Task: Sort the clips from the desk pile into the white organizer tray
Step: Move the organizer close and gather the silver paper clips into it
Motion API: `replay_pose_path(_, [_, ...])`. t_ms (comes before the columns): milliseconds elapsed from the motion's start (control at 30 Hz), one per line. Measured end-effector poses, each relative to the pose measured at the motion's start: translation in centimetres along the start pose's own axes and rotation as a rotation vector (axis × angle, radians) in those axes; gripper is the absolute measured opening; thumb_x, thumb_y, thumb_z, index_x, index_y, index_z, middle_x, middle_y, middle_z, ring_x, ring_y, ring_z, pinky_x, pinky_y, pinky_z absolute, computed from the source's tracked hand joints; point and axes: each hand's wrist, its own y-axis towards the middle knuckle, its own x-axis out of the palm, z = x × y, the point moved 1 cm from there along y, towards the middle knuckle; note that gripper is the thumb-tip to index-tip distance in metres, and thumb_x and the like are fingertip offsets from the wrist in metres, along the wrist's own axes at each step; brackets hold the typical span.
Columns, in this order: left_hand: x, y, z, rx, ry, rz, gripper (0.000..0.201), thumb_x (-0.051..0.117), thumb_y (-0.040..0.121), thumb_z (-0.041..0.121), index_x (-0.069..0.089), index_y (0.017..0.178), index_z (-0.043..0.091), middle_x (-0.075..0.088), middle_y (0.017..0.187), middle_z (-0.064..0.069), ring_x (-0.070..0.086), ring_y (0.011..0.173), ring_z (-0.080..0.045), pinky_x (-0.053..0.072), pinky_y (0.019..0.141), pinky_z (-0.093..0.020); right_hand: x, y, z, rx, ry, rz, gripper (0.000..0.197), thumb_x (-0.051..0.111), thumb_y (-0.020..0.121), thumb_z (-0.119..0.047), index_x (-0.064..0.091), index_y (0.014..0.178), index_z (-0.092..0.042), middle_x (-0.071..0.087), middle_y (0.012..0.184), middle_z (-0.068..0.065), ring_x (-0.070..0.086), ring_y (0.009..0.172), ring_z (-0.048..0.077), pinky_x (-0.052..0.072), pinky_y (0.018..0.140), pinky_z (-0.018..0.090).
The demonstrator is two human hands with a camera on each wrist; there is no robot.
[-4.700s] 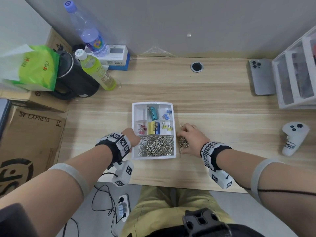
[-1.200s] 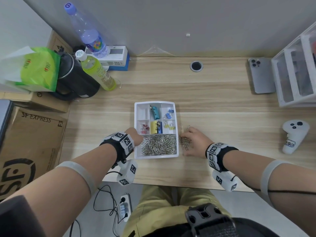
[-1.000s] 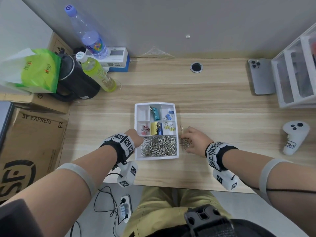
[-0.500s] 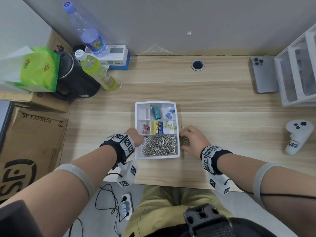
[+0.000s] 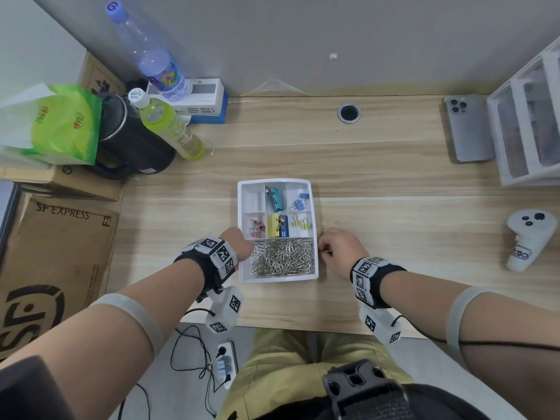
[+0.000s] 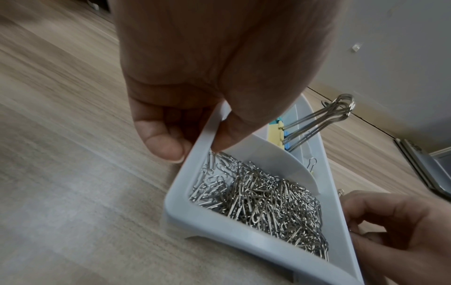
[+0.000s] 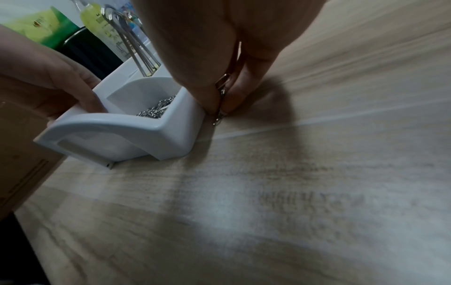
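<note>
Bare desk [image 5: 409,213] lay open right of the tray [image 5: 315,207], save two loose clips [image 5: 328,223]; bottles [image 5: 169,128] and kettle [image 5: 130,147] crowded the far-left corner.

White organizer tray [image 5: 314,207] on desk [image 5: 378,177], hands flanking it, phone [image 5: 468,128]

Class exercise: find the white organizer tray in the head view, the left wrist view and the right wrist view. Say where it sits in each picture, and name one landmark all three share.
Head: white organizer tray at centre, between the two hands.
Left wrist: its near end runs from centre to lower right, rim gripped by the left hand.
Right wrist: its corner sits left of centre, beside the right hand.
Shared landmark: the heap of silver paper clips in the tray's large compartment.
</note>
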Motion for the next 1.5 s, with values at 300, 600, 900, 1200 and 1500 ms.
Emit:
replay_pose_path(300, [0.0,0.0,-0.1,-0.001,-0.020,-0.005,0.021,0.041,0.093,0.002,0.039,0.073,0.008,0.039,0.059,-0.006,0.043,0.043,-0.020,0.033,0.041,-0.024,-1.8,0.2,0.8,0.091,0.071,-0.050,0.014,0.068,0.073,-0.004,0.073,0.073,-0.017,0.068,0.076,-0.004,0.062,0.070,0.012,0.052,0.072,0.023])
replay_pose_path(600, [-0.1,0.1,-0.2,-0.002,-0.028,0.013,0.021,0.044,0.093,0.004,0.042,0.072,0.006,0.044,0.062,-0.008,0.047,0.052,-0.021,0.036,0.045,-0.025,-3.8,1.3,-3.1,0.110,0.315,-0.200,0.010,0.082,0.074,-0.011,0.075,0.077,-0.017,0.072,0.079,-0.005,0.069,0.072,0.006,0.055,0.069,0.016])
replay_pose_path(900, [0.0,0.3,-0.2,-0.013,-0.031,0.010,0.020,0.043,0.091,0.002,0.041,0.072,0.007,0.041,0.061,-0.008,0.045,0.050,-0.021,0.035,0.044,-0.027,-1.4,1.0,-7.3,-0.062,0.154,-0.218,0.018,0.073,0.084,-0.035,0.076,0.097,-0.023,0.073,0.093,-0.010,0.066,0.083,0.004,0.056,0.083,0.025])
replay_pose_path(1200, [0.0,0.4,-0.2,-0.007,-0.030,0.003,0.019,0.043,0.091,0.002,0.041,0.073,0.006,0.040,0.061,-0.007,0.044,0.050,-0.021,0.034,0.044,-0.026,-5.7,2.4,1.0,0.071,-0.053,0.079,0.024,0.053,0.090,-0.009,0.071,0.101,-0.021,0.063,0.102,-0.006,0.061,0.093,0.017,0.050,0.085,0.032])
replay_pose_path(1500, [0.1,0.4,-0.1,-0.008,-0.019,0.003,0.018,0.043,0.093,0.004,0.041,0.075,0.005,0.040,0.062,-0.007,0.045,0.049,-0.021,0.034,0.043,-0.026,-5.2,4.7,2.3,-0.242,-0.314,-0.159,0.042,0.059,0.085,-0.003,0.071,0.118,-0.027,0.059,0.111,0.000,0.055,0.105,0.023,0.047,0.084,0.033])
